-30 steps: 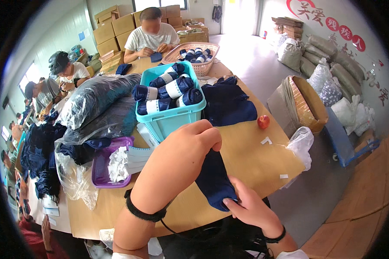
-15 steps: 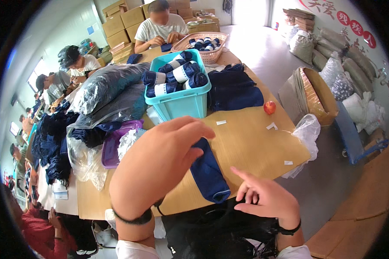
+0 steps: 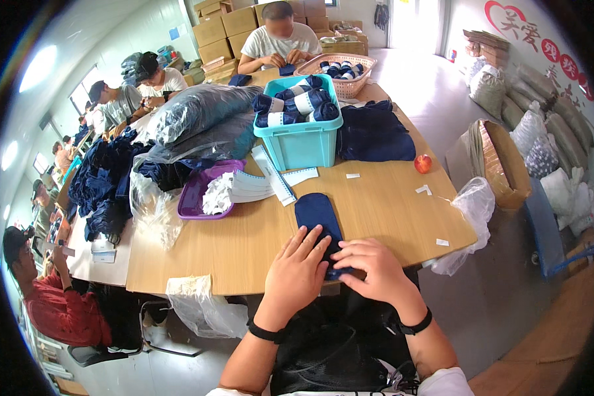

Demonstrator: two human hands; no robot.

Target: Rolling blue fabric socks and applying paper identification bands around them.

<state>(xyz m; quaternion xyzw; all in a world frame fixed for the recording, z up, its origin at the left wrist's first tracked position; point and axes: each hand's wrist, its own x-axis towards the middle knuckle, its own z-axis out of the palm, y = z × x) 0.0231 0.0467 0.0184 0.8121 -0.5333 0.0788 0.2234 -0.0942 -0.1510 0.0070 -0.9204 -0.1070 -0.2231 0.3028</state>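
Observation:
A navy sock (image 3: 315, 208) lies flat near the front edge of the table, its rounded end pointing away from me. My left hand (image 3: 299, 265) rests on it with fingers stretched out, covering the left side of its lower half. At the right edge of the sock is my right hand (image 3: 371, 269), fingers slightly bent and thumb apart by the near end. Neither hand grips anything that I can see. Just beyond the sock lie white printed paper strips (image 3: 270, 177), some fanned out.
A teal bin (image 3: 300, 142) holds banded navy rolls. Beside it are a stack of navy cloth (image 3: 376, 135) and a purple tray (image 3: 195, 198) with white scraps. A red fruit (image 3: 423, 164) sits at right. Plastic-wrapped bundles (image 3: 204, 115) lie left. Co-workers sit across and left.
Both hands have come down onto the sock; my left hand was raised over the table and my right was off the sock. The view has shifted, uncovering the paper strips and purple tray.

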